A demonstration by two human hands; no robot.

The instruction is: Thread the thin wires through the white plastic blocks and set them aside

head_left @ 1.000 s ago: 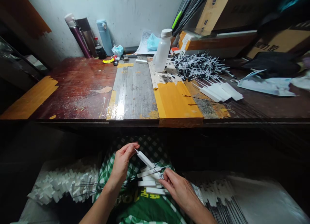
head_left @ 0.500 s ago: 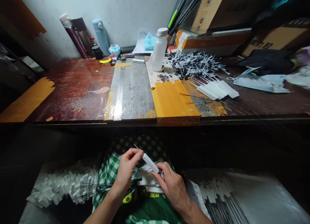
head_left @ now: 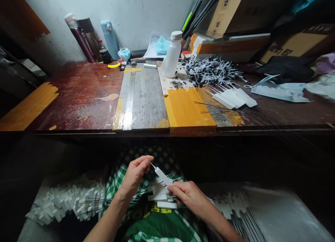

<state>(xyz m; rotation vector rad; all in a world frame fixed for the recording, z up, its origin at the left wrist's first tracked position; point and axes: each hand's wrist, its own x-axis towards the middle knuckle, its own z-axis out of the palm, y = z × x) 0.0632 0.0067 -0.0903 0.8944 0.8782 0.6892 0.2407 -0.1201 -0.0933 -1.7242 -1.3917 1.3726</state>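
Over the lap, my right hand (head_left: 183, 192) grips the lower end of a white rectangular block (head_left: 163, 176) between thumb and fingers. The block is tilted, its upper end toward the left. A thin white stick (head_left: 153, 165) stands out of that end, and my left hand (head_left: 141, 165) pinches its tip. More white blocks (head_left: 166, 204) with thin dark wires lie on the green checked apron (head_left: 120, 177), just below the held one. The fingertips of my right hand are partly hidden behind the block.
A tabletop (head_left: 86, 112) spans the view ahead, bearing a ruler (head_left: 129, 102), a white bottle (head_left: 172, 55), a heap of black-and-white sticks (head_left: 213, 70) and several white blocks (head_left: 234, 98). Piles of white pieces flank the lap, left (head_left: 65, 200) and right (head_left: 230, 202).
My left hand has shifted slightly up and left, and more of the stick shows between it and the block. My right hand has turned flatter, moving slightly right.
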